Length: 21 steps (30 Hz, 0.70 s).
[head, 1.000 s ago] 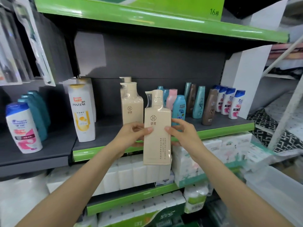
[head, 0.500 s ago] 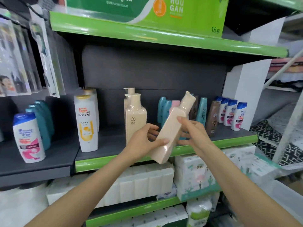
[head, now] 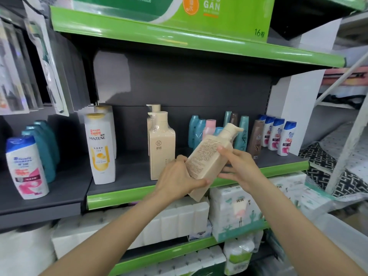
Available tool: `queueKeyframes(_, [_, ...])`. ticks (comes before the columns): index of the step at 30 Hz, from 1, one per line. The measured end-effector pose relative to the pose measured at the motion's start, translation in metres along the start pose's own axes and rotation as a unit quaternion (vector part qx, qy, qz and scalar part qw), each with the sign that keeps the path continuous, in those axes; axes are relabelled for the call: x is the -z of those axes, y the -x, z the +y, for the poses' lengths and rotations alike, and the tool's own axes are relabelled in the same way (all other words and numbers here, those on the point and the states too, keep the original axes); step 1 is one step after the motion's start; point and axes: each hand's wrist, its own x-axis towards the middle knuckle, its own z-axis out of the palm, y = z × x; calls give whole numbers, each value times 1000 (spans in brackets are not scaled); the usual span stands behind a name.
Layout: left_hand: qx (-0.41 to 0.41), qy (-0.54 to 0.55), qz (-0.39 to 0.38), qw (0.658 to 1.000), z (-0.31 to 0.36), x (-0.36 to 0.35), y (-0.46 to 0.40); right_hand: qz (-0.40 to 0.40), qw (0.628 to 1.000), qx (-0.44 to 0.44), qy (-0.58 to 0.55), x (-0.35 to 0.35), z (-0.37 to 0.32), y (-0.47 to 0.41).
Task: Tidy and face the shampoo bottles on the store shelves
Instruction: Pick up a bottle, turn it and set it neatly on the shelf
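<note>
Bottle [head: 209, 158] tilted between left hand [head: 177, 181] and right hand [head: 241, 168].

A dark grey back panel [head: 199, 84] rises behind green-edged shelves [head: 179, 39]. Right of that panel stands a white upright [head: 294, 108]; below it, white tissue packs [head: 179, 220].

The left hand [head: 177, 182] hides the cream pump bottle's [head: 209, 158] lower edge; its back-label print is unreadable.

Grey shelf [head: 129, 176] bears upright shampoo bottles [head: 161, 148].
</note>
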Motion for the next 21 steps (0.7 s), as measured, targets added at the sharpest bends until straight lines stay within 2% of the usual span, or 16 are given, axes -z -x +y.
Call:
queueKeyframes(3, [-21, -18, 9, 1000, 2, -3, -1, 40, 999, 15, -23, 1, 1, -2])
queueKeyframes(9, [-70, 81, -82, 991, -17, -2, -6, 28, 998, 61, -18, 13, 8, 0])
queueKeyframes(15, [-98, 85, -51, 990, -25, -6, -9, 12, 997, 65, -39, 12, 12, 5])
queueKeyframes(21, [-120, 76, -25, 989, -15, -7, -9, 70, 995, 57, -31, 11, 11, 8])
